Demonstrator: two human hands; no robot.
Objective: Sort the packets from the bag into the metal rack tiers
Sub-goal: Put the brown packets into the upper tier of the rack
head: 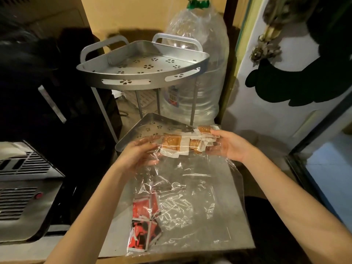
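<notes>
A clear plastic bag (pixel 190 199) hangs between my hands and drapes over a grey slab. My left hand (pixel 137 155) grips its left upper edge. My right hand (pixel 228 145) grips the right upper edge together with a cluster of orange-and-white packets (pixel 182 143) stretched between the hands. Red-and-black packets (pixel 144 221) lie in the bag's lower left part. The metal corner rack stands behind: its top tier (pixel 141 67) holds nothing, and its lower tier (pixel 150 126) sits just behind the orange packets.
A large clear water bottle (pixel 198 73) wrapped in plastic stands behind the rack on the right. A grey appliance with vents (pixel 22 187) sits at the left. A white door with dark shapes (pixel 276 82) is at the right. The grey slab (pixel 219 235) lies under the bag.
</notes>
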